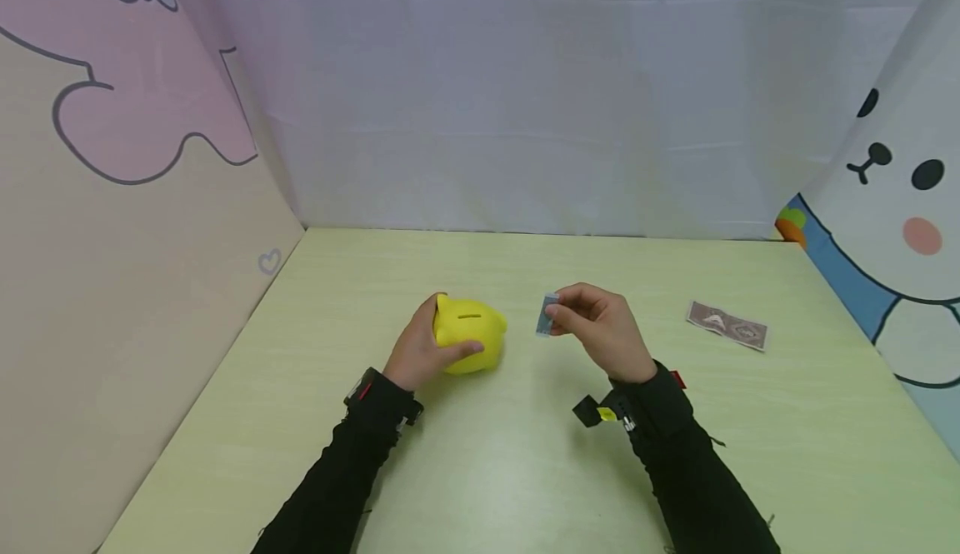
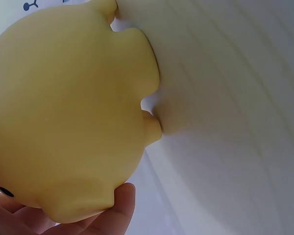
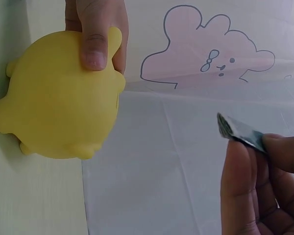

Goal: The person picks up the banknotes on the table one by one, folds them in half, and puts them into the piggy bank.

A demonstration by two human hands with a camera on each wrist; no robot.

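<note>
A round yellow piggy bank (image 1: 474, 339) has its slot (image 1: 469, 316) facing up. My left hand (image 1: 420, 349) grips it from the left, thumb across the front and fingers behind. In the left wrist view the fingertips curl round the snout end of the piggy bank (image 2: 73, 103), whose feet are right at the tabletop. To its right, my right hand (image 1: 603, 331) pinches a small folded banknote (image 1: 546, 317) between thumb and fingers, held apart from the piggy bank. The right wrist view shows the layered end of the folded banknote (image 3: 241, 133).
A brownish banknote (image 1: 727, 326) lies flat on the pale wooden table (image 1: 480, 471) to the right of my right hand. A white curtain (image 1: 525, 104) hangs behind the table's back edge, and cartoon-printed panels stand on both sides.
</note>
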